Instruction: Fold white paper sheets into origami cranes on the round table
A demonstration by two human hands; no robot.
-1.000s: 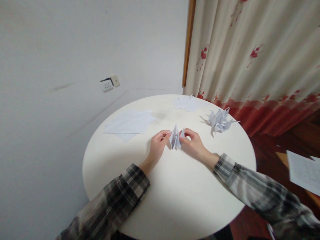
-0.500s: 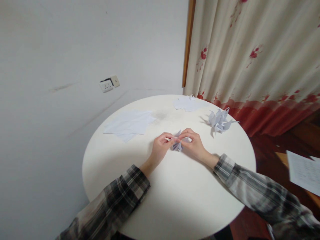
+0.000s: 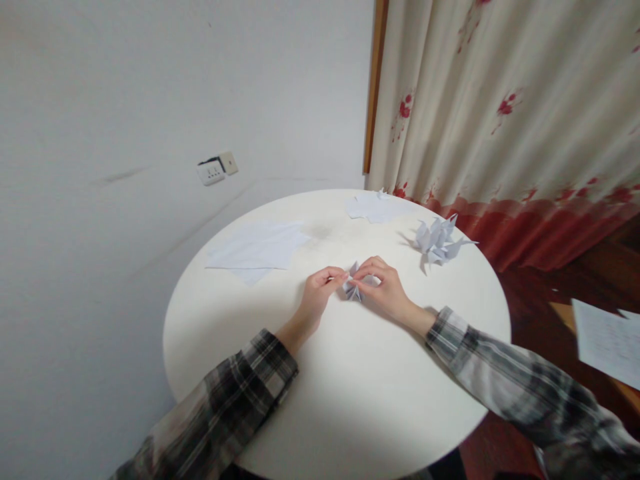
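A small piece of folded white paper (image 3: pixel 354 292) with several pleat-like flaps stands at the middle of the round white table (image 3: pixel 350 373). My right hand (image 3: pixel 383 283) pinches its top between thumb and fingers. From the other side, my left hand (image 3: pixel 320 290) is closed at the paper's left edge, thumb and fingertips pressed together on it. Parts of the paper are hidden behind my fingers. To the right of my hands lies a cluster of folded paper cranes (image 3: pixel 437 241), bunched together with pointed tips sticking up.
Flat white sheets (image 3: pixel 255 247) lie at the table's left. More paper (image 3: pixel 375 207) lies at the far edge, with a small folded piece on it. A wall with a socket (image 3: pixel 211 172) rises behind, a curtain (image 3: pixel 500 133) at right. Written sheets (image 3: pixel 607 340) lie beyond the table.
My left fingers have drawn slightly left from the middle of the folded paper, so more of its front shows. My right hand has stayed nearly in place.
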